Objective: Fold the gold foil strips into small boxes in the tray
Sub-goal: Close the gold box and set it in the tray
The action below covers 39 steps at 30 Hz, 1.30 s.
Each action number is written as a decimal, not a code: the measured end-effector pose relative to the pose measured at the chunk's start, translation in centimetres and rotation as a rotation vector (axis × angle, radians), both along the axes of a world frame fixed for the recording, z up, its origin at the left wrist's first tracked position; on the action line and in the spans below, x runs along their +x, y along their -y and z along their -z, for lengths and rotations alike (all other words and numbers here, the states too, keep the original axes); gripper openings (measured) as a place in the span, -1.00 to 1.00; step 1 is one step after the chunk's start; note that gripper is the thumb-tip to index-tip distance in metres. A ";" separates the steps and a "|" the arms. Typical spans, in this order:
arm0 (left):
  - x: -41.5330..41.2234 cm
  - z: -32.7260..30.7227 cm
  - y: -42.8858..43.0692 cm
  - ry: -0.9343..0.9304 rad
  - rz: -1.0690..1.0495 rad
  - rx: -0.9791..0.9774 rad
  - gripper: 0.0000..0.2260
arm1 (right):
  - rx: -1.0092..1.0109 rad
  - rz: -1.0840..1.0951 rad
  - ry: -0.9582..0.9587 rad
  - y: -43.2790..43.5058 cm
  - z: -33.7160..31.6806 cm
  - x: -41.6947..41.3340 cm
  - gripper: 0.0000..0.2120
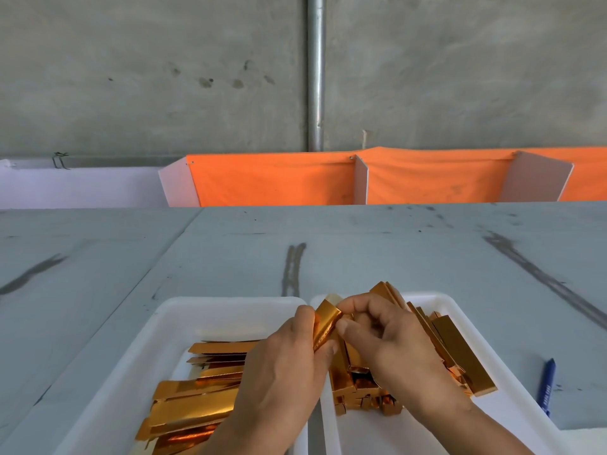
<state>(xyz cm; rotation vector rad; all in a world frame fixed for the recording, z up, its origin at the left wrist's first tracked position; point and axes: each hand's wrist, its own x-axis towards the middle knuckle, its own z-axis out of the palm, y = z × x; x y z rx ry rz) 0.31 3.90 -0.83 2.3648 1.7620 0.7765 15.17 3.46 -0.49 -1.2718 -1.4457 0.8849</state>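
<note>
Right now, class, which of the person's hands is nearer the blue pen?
Right. The right hand is above the right tray, and the blue pen lies just outside that tray's right edge. The left hand is farther off, above the left tray.

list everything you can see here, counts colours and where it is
left tray: one, white, near table edge
right tray: one, white, beside left tray
flat strips: pile, gold, in left tray
folded boxes: heap, gold, in right tray
held strip: one, gold, between both hands above trays
pen: one, blue, on table right of right tray
table: one, grey, scuffed
cloth: one, orange, behind table
boards: three, pale, along cloth
pole: one, metal, upright on wall
wall: one, grey, background
left hand: one, pinches held strip
right hand: one, pinches held strip
</note>
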 end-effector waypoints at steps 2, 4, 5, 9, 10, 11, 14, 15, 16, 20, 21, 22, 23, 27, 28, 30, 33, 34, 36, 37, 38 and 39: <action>0.1 -0.1 0.1 -0.021 0.003 0.021 -0.73 | -0.026 -0.059 -0.039 0.1 -0.1 0.1 -0.90; 0.1 -0.2 0.2 -0.046 0.013 0.036 -0.76 | -0.018 -0.075 -0.011 0.1 -0.1 0.0 -0.92; 0.1 -0.2 0.2 -0.059 0.017 0.036 -0.77 | -0.010 -0.074 0.018 0.1 -0.1 0.0 -0.93; 0.0 0.1 0.3 -0.107 0.037 0.060 -0.74 | 0.004 -0.044 0.116 0.0 0.0 0.2 -0.90; 0.0 0.2 0.2 -0.104 0.036 0.067 -0.76 | 0.006 -0.033 0.132 0.0 0.0 0.2 -0.90; -0.1 0.2 0.1 -0.094 0.030 0.077 -0.78 | 0.013 -0.023 0.148 0.0 0.0 0.2 -0.90; -0.2 0.5 0.0 -0.068 0.019 0.114 -0.75 | 0.035 -0.005 0.216 0.1 -0.1 0.1 -0.91; -0.2 0.6 0.0 -0.074 0.025 0.119 -0.76 | 0.036 0.005 0.235 0.1 -0.1 0.1 -0.91; -0.1 0.6 0.0 -0.082 0.034 0.122 -0.76 | 0.032 0.021 0.252 0.1 -0.1 0.1 -0.90; 0.0 0.7 0.1 -0.089 0.048 0.119 -0.75 | 0.043 0.097 0.235 0.0 0.0 0.2 -0.91; 0.0 0.6 0.1 -0.084 0.048 0.116 -0.75 | 0.069 0.121 0.218 0.0 0.1 0.2 -0.89; 0.1 0.6 0.2 -0.082 0.048 0.114 -0.76 | 0.095 0.140 0.210 0.0 0.1 0.3 -0.85; 0.2 0.6 0.1 -0.081 0.049 0.112 -0.75 | 0.119 0.151 0.215 0.0 0.1 0.3 -0.78; 0.4 0.6 0.2 -0.096 0.047 0.105 -0.72 | 0.193 0.166 0.316 0.0 0.1 0.3 -0.74; 0.4 0.6 0.1 -0.102 0.045 0.107 -0.72 | 0.199 0.177 0.334 0.0 0.1 0.3 -0.78; 0.4 0.6 0.0 -0.119 0.050 0.119 -0.73 | 0.193 0.200 0.331 0.0 0.2 0.2 -0.84; 0.4 0.8 0.0 -0.157 0.062 0.140 -0.71 | 0.109 0.197 0.220 -0.2 0.1 0.1 -0.87; 0.4 0.9 0.0 -0.165 0.064 0.148 -0.70 | 0.065 0.189 0.158 -0.2 0.1 0.1 -0.87; 0.4 0.9 0.0 -0.171 0.063 0.162 -0.69 | -0.017 0.172 0.050 -0.2 -0.1 0.2 -0.91; 0.4 0.9 0.0 -0.173 0.064 0.167 -0.69 | -0.050 0.158 0.008 -0.2 -0.1 0.2 -0.93; 0.4 1.0 0.0 -0.177 0.066 0.171 -0.69 | -0.078 0.143 -0.032 -0.2 -0.2 0.3 -0.95; 0.5 1.0 0.1 -0.183 0.069 0.176 -0.69 | -0.102 0.133 -0.071 -0.1 -0.3 0.3 -0.97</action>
